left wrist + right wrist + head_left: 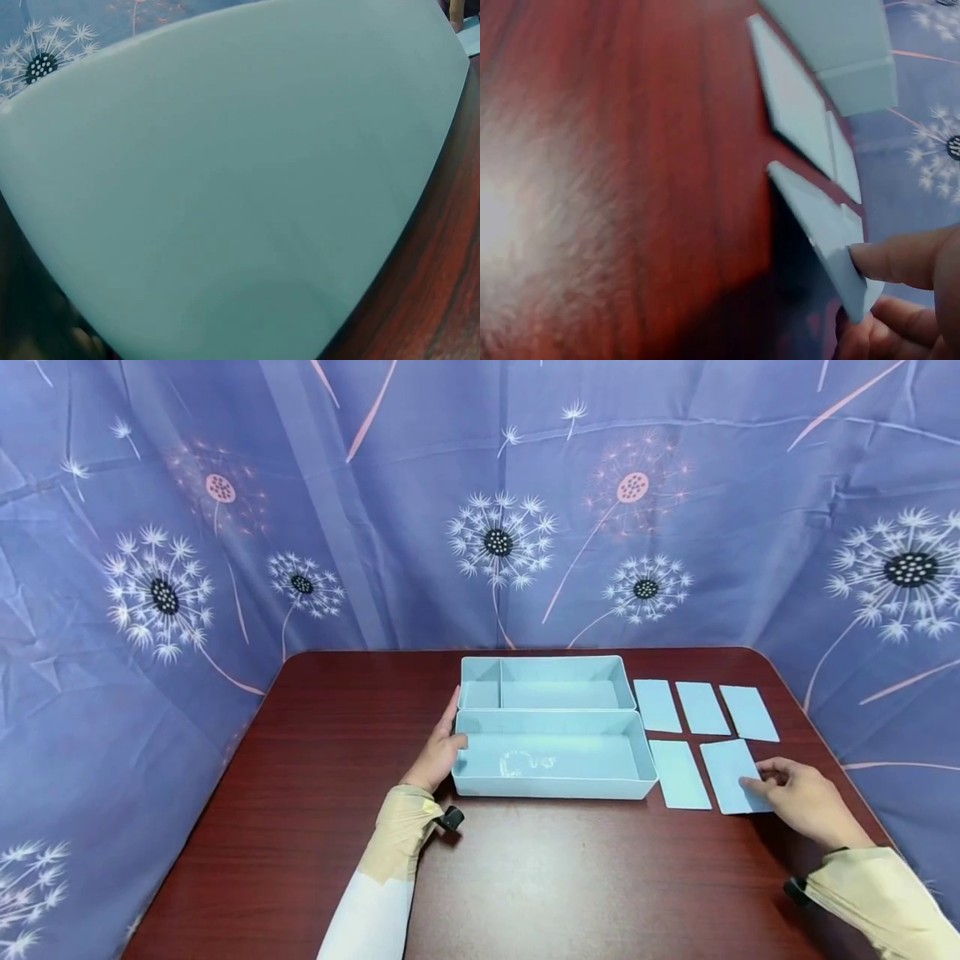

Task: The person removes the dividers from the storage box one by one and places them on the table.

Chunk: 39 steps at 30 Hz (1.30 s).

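Note:
At the far edge of the table, two pale blue storage boxes lie one in front of the other. The rear box (562,697) has a divider (500,683) across its left part; the front box (555,787) has no crosswise wall. My left hand (437,752) grips the front box's left end, thumb over the rim and fingers along the outside. In the left wrist view the box's outer wall (247,165) hides that hand. My right hand (802,793) pinches a thin pale blue divider panel (727,772) between thumb and fingers; the right wrist view shows the panel (817,225) tilted, its near edge raised.
Right of the boxes, several similar panels lie flat: one panel (680,775) beside the held one, and a back row with a left panel (657,705), a middle panel (702,708) and a right panel (750,713). A patterned curtain (405,527) hangs behind the table (322,827).

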{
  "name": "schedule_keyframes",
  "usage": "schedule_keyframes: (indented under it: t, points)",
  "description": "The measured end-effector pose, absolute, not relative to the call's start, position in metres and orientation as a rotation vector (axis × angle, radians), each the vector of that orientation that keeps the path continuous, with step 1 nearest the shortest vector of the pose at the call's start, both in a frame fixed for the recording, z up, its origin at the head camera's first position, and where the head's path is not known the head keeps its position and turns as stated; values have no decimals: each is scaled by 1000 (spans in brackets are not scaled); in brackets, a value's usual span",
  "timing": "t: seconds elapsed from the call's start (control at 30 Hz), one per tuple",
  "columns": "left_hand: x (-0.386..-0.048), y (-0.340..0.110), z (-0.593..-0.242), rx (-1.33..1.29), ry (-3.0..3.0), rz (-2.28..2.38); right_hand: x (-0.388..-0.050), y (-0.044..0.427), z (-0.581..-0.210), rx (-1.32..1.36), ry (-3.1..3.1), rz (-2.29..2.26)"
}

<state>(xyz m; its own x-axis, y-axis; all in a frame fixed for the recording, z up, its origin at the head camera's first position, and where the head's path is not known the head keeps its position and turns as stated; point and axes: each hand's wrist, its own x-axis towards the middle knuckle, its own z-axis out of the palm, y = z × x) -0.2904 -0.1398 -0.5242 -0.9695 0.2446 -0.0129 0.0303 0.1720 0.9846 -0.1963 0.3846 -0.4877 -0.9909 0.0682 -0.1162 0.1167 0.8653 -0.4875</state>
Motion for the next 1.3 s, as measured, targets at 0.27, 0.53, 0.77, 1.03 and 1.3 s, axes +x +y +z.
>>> schedule_keyframes:
  t: [0.27, 0.53, 0.77, 1.03, 1.3]
  points:
    - [-288, -140, -523, 263, 2275, 1896, -193, 384, -490, 161, 3030, -669]
    - [-289, -139, -522, 268, 2269, 1905, -195, 362, -481, 73, 3103, -745]
    - [-289, -139, -522, 263, 2259, 1914, -217, 313, -453, -44, 3092, -881]
    - [-290, -140, -522, 263, 2251, 1907, -255, 232, -420, -217, 2979, -1026]
    - [-290, -140, -521, 270, 2247, 1913, -298, 152, -405, -342, 2880, -1044]
